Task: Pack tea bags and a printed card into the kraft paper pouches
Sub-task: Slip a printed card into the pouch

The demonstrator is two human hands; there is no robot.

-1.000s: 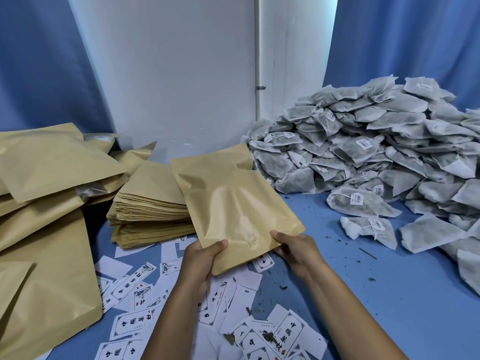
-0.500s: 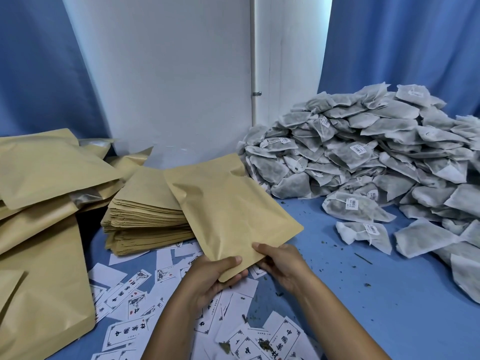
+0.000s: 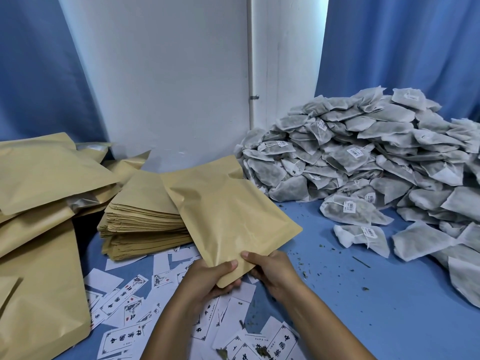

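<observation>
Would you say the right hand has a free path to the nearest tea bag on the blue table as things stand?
Probably yes, once it lets go: the right hand grips the pouch, but only bare blue table lies between it and the nearest tea bag.

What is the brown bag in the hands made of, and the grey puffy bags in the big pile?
The pouch looks like matte kraft paper: tan, with soft creases. The tea bags seem thin, fuzzy, cloth-like mesh, since dark leaves show through.

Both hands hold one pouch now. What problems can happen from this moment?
1. Both hands, left and right, grip only the near corner of the pouch, so it may sag or slip.
2. Loose tea crumbs on the table could get inside.
3. The cards lie overlapped, so two might be picked together.
</observation>
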